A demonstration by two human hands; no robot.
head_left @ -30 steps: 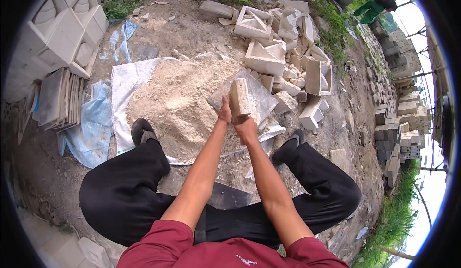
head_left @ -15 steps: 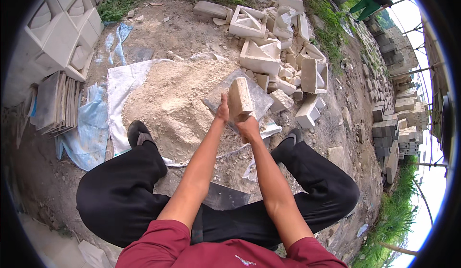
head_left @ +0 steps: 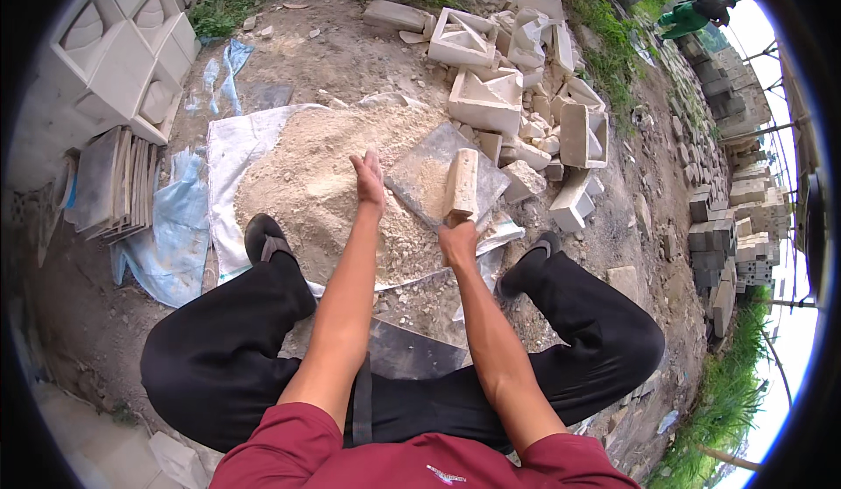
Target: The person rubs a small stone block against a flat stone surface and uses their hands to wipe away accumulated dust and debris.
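Note:
My right hand (head_left: 458,244) grips the handle of a pale, dusty wooden mallet (head_left: 462,184). Its blocky head is above a dark flat slab (head_left: 412,163); whether the two touch I cannot tell. Crushed, cream-coloured grit dusts the slab's surface. To the left, my left hand (head_left: 369,180) is held open and empty, fingers stretched out, over a heap of crushed stone (head_left: 302,169). The heap lies on a white sheet (head_left: 232,152) between my feet.
Broken cream blocks (head_left: 487,99) are piled beyond the slab to the right. Tall stacked blocks (head_left: 109,55) and upright boards (head_left: 114,178) stand at left, near a blue plastic sheet (head_left: 175,235). Far right, a person (head_left: 696,11) is by grey block stacks (head_left: 714,244).
My left hand has come away from beside the mallet, moving left with its fingers out. The mallet has shifted right and slightly lower in my right hand, showing more of the slab.

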